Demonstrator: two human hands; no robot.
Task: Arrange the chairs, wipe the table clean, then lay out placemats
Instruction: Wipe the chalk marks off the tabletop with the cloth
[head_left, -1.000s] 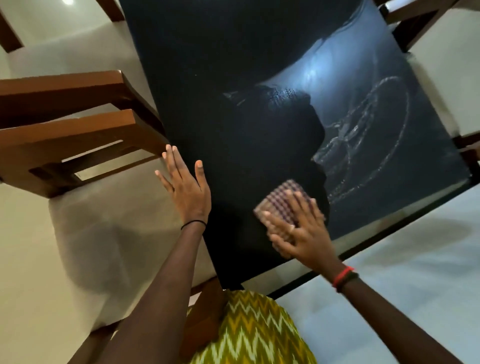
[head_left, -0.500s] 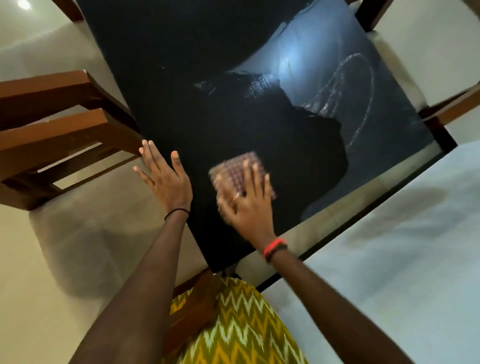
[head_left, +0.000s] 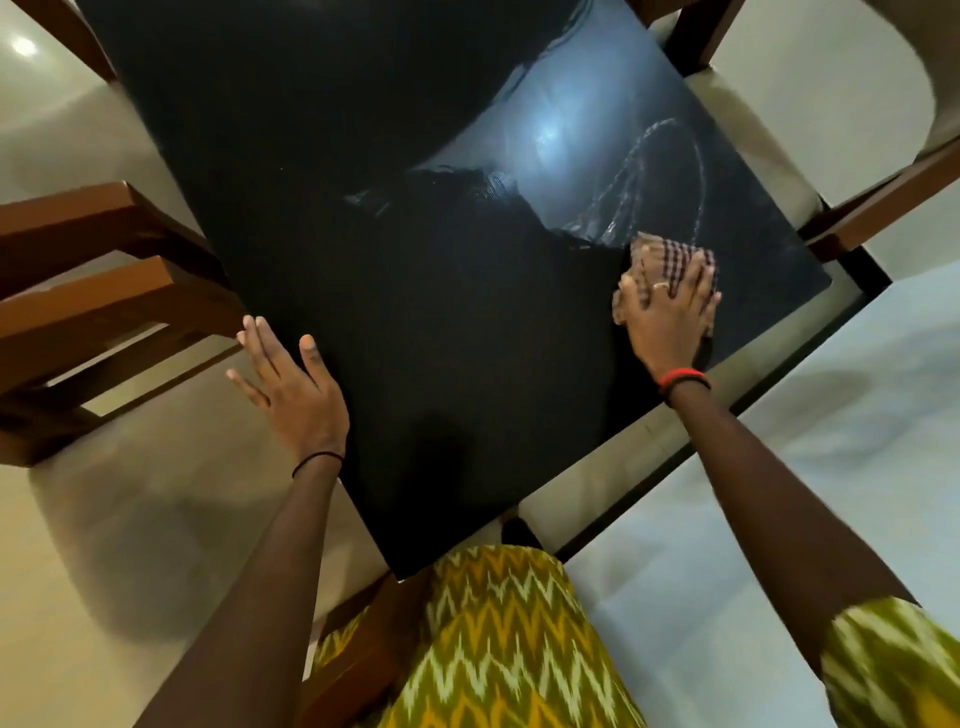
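Observation:
A glossy black table (head_left: 415, 322) fills the middle of the head view, one corner pointing at me. My right hand (head_left: 670, 317) presses a folded brown checked cloth (head_left: 675, 254) flat on the tabletop near its right edge, fingers spread over it. Curved wet streaks (head_left: 649, 176) show on the surface just beyond the cloth. My left hand (head_left: 291, 384) rests flat and spread on the table's left edge, holding nothing. A wooden chair (head_left: 93, 291) stands at the left side of the table.
Another wooden chair (head_left: 857, 202) with a pale seat stands at the far right corner. A brown chair part (head_left: 363, 623) sits under the near corner by my patterned yellow clothing. Pale tiled floor lies all around.
My right hand has swept the cloth from the middle of the near table area out to the right edge. My left hand has stayed on the left edge.

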